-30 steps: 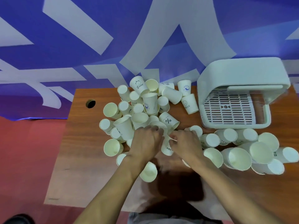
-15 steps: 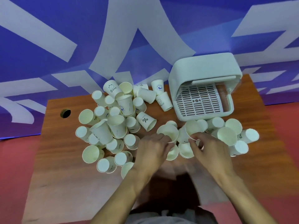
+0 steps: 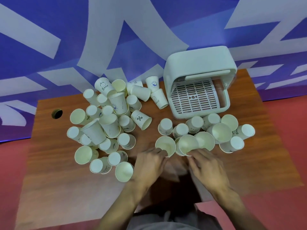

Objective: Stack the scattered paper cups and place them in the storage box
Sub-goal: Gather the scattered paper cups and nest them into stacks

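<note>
Many white paper cups lie scattered on the wooden table [image 3: 66,188]: a large heap at the left [image 3: 108,125] and a smaller group at the right [image 3: 221,131], just in front of the white storage box [image 3: 199,63]. The box stands open toward me, showing a slotted tray inside. My left hand [image 3: 149,165] grips the near side of an open-mouthed cup [image 3: 165,145]. My right hand [image 3: 207,170] pinches the near rim of a second open cup [image 3: 188,144] beside it. The two cups are almost touching.
A round cable hole [image 3: 57,113] sits at the table's far left. A blue and white patterned wall runs behind the table, red floor on both sides. Bare wood lies along the near edge and in the gap between the two cup groups [image 3: 152,130].
Both hands have shifted from the left heap toward the middle, each now with an open cup. The view has swung left, so the box sits further right.
</note>
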The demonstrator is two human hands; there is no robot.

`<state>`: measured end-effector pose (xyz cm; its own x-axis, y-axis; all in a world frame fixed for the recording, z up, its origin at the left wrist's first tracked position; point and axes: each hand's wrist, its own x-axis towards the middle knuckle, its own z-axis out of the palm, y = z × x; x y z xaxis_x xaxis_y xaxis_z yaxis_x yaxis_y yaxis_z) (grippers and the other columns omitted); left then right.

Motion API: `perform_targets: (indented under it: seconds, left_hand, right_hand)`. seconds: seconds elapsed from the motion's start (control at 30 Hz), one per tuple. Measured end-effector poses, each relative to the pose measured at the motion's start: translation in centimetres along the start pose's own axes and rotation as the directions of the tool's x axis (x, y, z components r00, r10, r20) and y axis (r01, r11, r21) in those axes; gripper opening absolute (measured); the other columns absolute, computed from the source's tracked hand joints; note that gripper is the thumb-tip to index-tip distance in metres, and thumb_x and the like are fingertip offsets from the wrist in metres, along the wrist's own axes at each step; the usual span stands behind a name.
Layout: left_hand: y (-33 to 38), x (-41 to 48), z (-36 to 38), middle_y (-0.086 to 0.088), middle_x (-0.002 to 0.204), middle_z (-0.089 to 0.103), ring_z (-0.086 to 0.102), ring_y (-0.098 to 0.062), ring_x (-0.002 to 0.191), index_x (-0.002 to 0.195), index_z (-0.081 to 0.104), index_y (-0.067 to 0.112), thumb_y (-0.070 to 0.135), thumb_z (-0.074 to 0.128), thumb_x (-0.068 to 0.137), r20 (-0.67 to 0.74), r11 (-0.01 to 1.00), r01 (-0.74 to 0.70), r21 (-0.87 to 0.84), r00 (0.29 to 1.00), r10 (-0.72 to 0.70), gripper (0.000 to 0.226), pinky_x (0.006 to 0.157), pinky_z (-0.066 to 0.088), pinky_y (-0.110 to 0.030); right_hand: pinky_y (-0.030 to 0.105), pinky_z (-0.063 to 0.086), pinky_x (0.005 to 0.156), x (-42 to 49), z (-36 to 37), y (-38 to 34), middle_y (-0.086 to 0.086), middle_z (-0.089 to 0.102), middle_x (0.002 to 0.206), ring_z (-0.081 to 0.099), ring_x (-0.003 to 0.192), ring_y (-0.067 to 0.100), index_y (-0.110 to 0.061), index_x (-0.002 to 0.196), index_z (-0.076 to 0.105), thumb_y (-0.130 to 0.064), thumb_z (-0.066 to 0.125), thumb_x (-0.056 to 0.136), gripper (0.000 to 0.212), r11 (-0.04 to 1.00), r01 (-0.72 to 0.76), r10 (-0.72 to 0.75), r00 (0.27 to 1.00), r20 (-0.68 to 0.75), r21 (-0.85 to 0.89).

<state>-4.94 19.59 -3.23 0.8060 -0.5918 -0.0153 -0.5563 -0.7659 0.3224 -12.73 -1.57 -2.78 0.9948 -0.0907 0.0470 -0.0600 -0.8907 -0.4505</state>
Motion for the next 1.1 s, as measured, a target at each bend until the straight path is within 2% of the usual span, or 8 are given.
perform_targets:
  seconds: [0.17,0.33,0.4,0.53,0.63,0.77,0.97,1.1]
  left_hand:
    - [-0.3,0.2,0.8,0.007,0.075,0.063,0.062,-0.020,0.070,0.080,0.064,0.025,0.038,0.066,0.082,0.047,1.000,0.026,-0.012,0.999,-0.025,0.014,0.054,0.049,-0.032]
    - [-0.5,0.9,1.6,0.006,0.069,0.062,0.063,-0.019,0.065,0.074,0.066,0.024,0.039,0.075,0.075,0.127,0.999,0.030,0.018,0.991,-0.032,0.018,0.048,0.048,-0.028]
    - [-0.6,1.1,1.9,0.005,0.071,0.063,0.063,-0.021,0.067,0.076,0.068,0.024,0.041,0.073,0.079,0.154,0.999,0.023,0.029,0.988,-0.027,0.019,0.049,0.047,-0.029]
    - [-0.5,1.2,2.2,0.001,0.096,0.066,0.063,-0.025,0.090,0.100,0.069,0.022,0.042,0.054,0.094,0.253,0.997,0.062,0.045,0.965,-0.071,0.025,0.062,0.039,-0.033]
    - [-0.5,1.3,2.5,0.001,0.100,0.066,0.062,-0.024,0.095,0.102,0.069,0.022,0.039,0.054,0.095,0.280,0.994,0.111,0.015,0.953,-0.111,0.023,0.067,0.043,-0.034]
    - [-0.6,1.6,2.7,0.001,0.101,0.068,0.061,-0.025,0.095,0.102,0.070,0.023,0.036,0.057,0.093,0.290,0.988,0.155,-0.019,0.946,-0.143,0.021,0.069,0.044,-0.034]
    - [-0.8,1.2,3.2,0.001,0.096,0.067,0.061,-0.024,0.092,0.099,0.072,0.022,0.034,0.057,0.094,0.267,0.978,0.185,-0.098,0.951,-0.153,0.019,0.069,0.047,-0.036]
    - [-0.6,1.3,3.0,-0.001,0.096,0.067,0.061,-0.026,0.091,0.099,0.071,0.020,0.032,0.059,0.094,0.245,0.985,0.155,-0.075,0.960,-0.133,0.018,0.068,0.048,-0.039]
  right_hand:
    - [0.031,0.052,0.062,0.6,0.6,0.1,-0.009,0.067,0.092,0.062,0.088,0.017,-0.024,0.095,0.070,-0.026,0.071,0.087,0.008,0.999,-0.039,0.039,0.998,0.054,0.001]
    - [0.031,0.050,0.057,1.2,1.1,0.1,-0.010,0.066,0.089,0.063,0.085,0.016,-0.027,0.091,0.069,-0.033,0.069,0.088,0.007,0.998,-0.036,0.041,0.992,0.120,-0.049]
    - [0.030,0.048,0.057,1.5,1.3,-0.2,-0.010,0.064,0.087,0.062,0.082,0.015,-0.028,0.089,0.068,-0.033,0.066,0.090,0.005,0.997,-0.024,0.035,0.987,0.155,-0.075]
    - [0.029,0.035,0.050,2.2,1.9,-0.7,-0.006,0.063,0.080,0.062,0.070,0.020,-0.025,0.082,0.065,-0.025,0.066,0.090,0.008,0.984,0.001,0.046,0.964,0.262,-0.178]
    - [0.029,0.029,0.050,2.6,2.4,-0.6,-0.006,0.064,0.080,0.062,0.070,0.021,-0.024,0.082,0.061,-0.020,0.062,0.091,0.010,0.972,-0.009,0.088,0.940,0.329,-0.235]
    - [0.033,0.037,0.055,2.9,2.4,-0.8,-0.002,0.068,0.088,0.064,0.080,0.024,-0.024,0.090,0.065,-0.026,0.052,0.097,0.015,0.976,-0.066,0.139,0.921,0.365,-0.205]
    - [0.034,0.042,0.056,4.0,2.5,-1.7,0.001,0.068,0.083,0.063,0.078,0.027,-0.023,0.088,0.064,-0.019,0.054,0.092,0.012,0.965,-0.094,0.193,0.889,0.416,-0.247]
    - [0.034,0.046,0.061,4.8,2.2,-2.3,0.003,0.067,0.084,0.064,0.080,0.028,-0.023,0.093,0.066,-0.023,0.050,0.097,0.017,0.961,-0.102,0.209,0.878,0.430,-0.258]
